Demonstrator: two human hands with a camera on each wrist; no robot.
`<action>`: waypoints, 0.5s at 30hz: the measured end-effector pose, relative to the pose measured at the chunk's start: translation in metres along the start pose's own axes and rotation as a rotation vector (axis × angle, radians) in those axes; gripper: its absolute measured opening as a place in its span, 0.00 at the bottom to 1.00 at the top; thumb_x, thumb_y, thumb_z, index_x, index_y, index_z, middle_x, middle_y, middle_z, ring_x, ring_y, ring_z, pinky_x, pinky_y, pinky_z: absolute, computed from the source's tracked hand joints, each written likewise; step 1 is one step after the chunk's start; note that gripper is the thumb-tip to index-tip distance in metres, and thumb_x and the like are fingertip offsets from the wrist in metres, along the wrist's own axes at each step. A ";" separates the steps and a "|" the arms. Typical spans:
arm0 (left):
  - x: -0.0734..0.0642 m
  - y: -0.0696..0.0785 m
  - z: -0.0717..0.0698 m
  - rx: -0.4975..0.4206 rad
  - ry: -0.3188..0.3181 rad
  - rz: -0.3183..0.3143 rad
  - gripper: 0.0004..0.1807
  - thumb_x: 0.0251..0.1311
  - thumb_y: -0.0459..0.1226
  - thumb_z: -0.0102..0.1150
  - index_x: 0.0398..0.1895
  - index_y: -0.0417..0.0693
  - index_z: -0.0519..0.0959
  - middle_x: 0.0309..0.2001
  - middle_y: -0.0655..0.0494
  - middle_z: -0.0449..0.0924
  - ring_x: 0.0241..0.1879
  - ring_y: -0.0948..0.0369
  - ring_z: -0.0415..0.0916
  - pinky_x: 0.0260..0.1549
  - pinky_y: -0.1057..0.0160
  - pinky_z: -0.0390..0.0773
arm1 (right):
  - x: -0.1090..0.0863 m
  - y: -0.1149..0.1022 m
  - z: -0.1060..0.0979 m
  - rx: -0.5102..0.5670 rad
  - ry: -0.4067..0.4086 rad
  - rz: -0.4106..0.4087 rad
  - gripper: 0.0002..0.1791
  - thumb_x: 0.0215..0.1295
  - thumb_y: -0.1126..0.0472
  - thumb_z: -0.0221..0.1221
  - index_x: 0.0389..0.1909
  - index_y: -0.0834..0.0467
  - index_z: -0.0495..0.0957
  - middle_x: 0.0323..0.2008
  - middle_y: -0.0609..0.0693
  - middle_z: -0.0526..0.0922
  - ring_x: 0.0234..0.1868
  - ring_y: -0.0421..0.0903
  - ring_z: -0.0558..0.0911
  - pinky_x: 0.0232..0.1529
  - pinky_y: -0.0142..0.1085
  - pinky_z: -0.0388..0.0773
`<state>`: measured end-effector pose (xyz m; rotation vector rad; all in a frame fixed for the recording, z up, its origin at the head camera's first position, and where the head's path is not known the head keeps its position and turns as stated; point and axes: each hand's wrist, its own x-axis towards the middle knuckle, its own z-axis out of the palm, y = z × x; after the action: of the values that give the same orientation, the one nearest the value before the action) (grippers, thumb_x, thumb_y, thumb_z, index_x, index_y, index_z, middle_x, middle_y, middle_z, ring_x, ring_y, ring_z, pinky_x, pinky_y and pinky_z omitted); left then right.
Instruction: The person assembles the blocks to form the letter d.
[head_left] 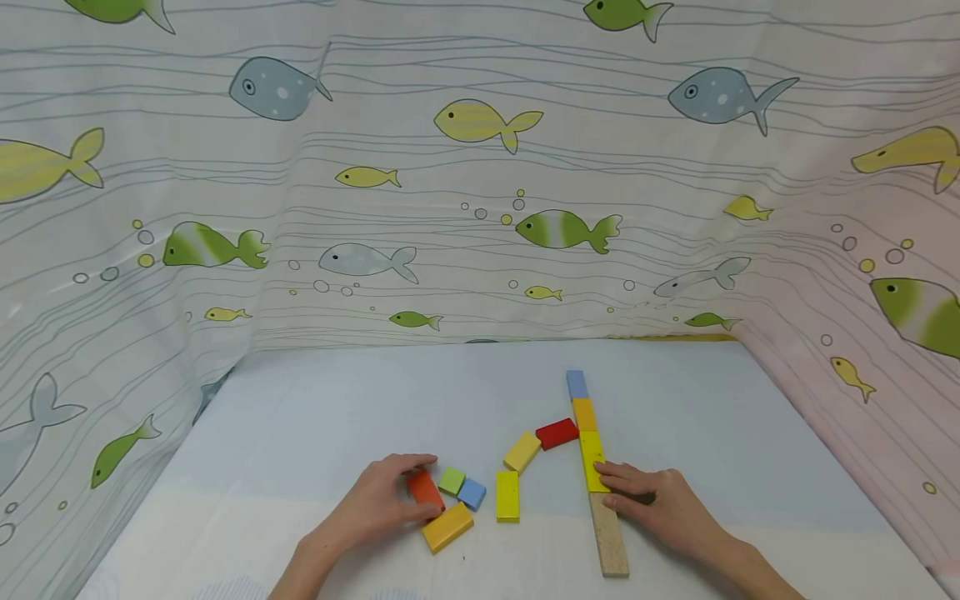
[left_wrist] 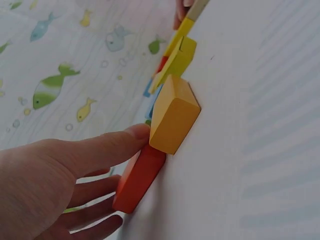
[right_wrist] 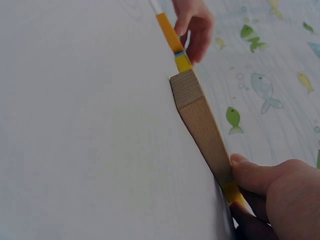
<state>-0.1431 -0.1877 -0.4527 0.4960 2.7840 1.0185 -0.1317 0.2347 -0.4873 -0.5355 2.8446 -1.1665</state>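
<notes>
My left hand (head_left: pixel 381 493) holds a red-orange block (head_left: pixel 425 492) lengthwise, thumb at its near end and fingers at its far end. Against that near end lies an orange block (head_left: pixel 448 527); a small green cube (head_left: pixel 452 481) and a blue cube (head_left: pixel 472 493) sit to the right. My right hand (head_left: pixel 667 504) rests at the right side of a straight row. Its fingertips touch a yellow block (head_left: pixel 592 460), and its thumb is by the far end of a plain wooden block (head_left: pixel 608 537). The right wrist view shows this wooden block (right_wrist: pixel 202 132) from its near end.
Beyond the yellow part, the row continues with an orange block (head_left: pixel 584 414) and a blue block (head_left: pixel 577 384). A red block (head_left: pixel 557 433), a pale yellow block (head_left: pixel 522 452) and a bright yellow block (head_left: pixel 507 497) curve leftward from it. Fish-patterned cloth (head_left: pixel 465 250) surrounds the white table (head_left: pixel 337 400).
</notes>
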 end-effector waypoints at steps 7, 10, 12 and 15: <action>0.000 -0.001 -0.004 -0.013 0.037 -0.028 0.37 0.45 0.49 0.79 0.60 0.48 0.79 0.55 0.57 0.83 0.53 0.57 0.79 0.57 0.49 0.78 | 0.000 -0.001 -0.001 0.004 -0.011 0.009 0.25 0.60 0.38 0.64 0.57 0.43 0.83 0.57 0.36 0.82 0.63 0.51 0.78 0.59 0.50 0.77; 0.000 -0.002 -0.005 -0.018 0.038 -0.026 0.36 0.45 0.49 0.79 0.60 0.48 0.79 0.55 0.57 0.83 0.53 0.57 0.79 0.57 0.49 0.78 | 0.000 -0.001 -0.001 -0.006 -0.003 0.004 0.26 0.60 0.38 0.64 0.57 0.43 0.83 0.56 0.36 0.83 0.63 0.50 0.78 0.59 0.47 0.78; 0.000 -0.003 -0.006 -0.016 0.032 -0.018 0.36 0.46 0.49 0.79 0.60 0.48 0.79 0.55 0.57 0.83 0.53 0.56 0.79 0.57 0.48 0.77 | 0.000 -0.001 -0.001 -0.014 0.002 0.001 0.26 0.60 0.37 0.64 0.57 0.43 0.83 0.56 0.35 0.82 0.63 0.50 0.79 0.59 0.45 0.78; 0.000 -0.005 -0.008 0.000 0.013 -0.004 0.36 0.46 0.50 0.78 0.61 0.48 0.79 0.56 0.58 0.83 0.55 0.56 0.79 0.58 0.48 0.77 | 0.000 -0.001 -0.001 -0.024 0.004 -0.004 0.26 0.60 0.37 0.64 0.57 0.43 0.83 0.56 0.35 0.83 0.63 0.49 0.79 0.59 0.43 0.79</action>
<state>-0.1461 -0.1956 -0.4500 0.4848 2.7946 1.0247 -0.1316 0.2348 -0.4860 -0.5409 2.8655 -1.1368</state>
